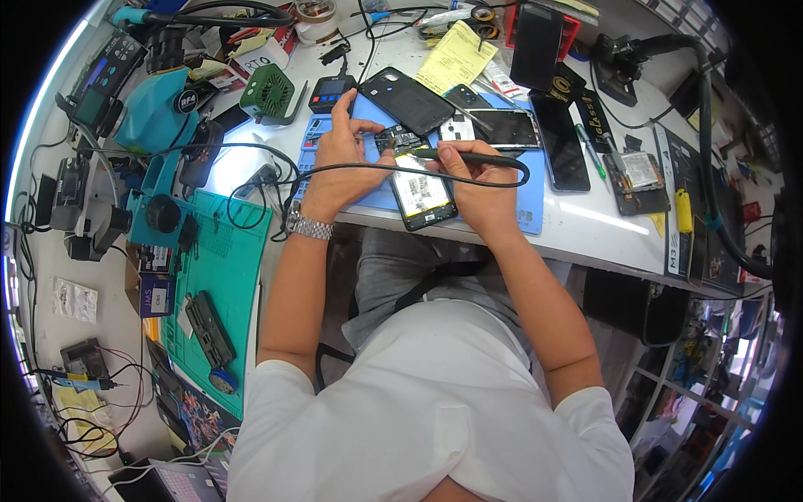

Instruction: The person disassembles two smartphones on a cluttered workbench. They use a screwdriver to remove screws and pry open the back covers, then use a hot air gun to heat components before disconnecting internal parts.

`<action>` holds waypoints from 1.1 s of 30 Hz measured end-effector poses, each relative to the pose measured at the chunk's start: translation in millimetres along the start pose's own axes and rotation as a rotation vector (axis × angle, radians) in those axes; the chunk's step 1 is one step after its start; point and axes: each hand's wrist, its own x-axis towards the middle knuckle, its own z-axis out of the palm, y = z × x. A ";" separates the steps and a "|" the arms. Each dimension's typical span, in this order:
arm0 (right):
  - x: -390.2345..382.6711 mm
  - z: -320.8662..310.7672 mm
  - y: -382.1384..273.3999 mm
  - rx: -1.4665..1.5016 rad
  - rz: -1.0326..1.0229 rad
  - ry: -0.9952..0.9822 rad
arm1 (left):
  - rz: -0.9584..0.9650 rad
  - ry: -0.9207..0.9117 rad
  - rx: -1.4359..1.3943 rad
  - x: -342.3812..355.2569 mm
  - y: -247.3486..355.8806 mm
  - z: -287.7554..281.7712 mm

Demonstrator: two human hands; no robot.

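An opened phone (422, 191) lies on the blue mat, its battery towards me and its circuit board (400, 139) at the far end. My right hand (481, 177) is closed round a soldering iron (427, 154) with a dark handle, pointing left at the board; its cable loops back over the phone and my left wrist. I cannot make out whether the tip touches the board. Beside the board's left edge is my left hand (341, 167), fingers apart, index finger stretched away from me and thumb near the board. A black phone back cover (408, 99) lies just beyond.
Other phones and parts lie to the right, including a dark phone (562, 142) and a green pen (590, 152). A small station with a screen (332, 94) and a green boxy device (269, 94) stand at the back left. A teal microscope (159, 113) stands farther left, near a green mat (226, 276).
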 end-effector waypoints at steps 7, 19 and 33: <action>0.7 0.8 0.9 -0.010 -0.005 -0.006 | -0.018 -0.012 -0.021 0.4 -3.4 -0.4; -1.5 1.5 1.9 -0.005 -0.062 -0.019 | 0.012 -0.023 -0.006 4.0 -5.4 -2.9; -8.1 2.7 6.8 -0.225 -0.361 0.016 | -0.005 -0.047 -0.058 5.0 -11.9 -1.6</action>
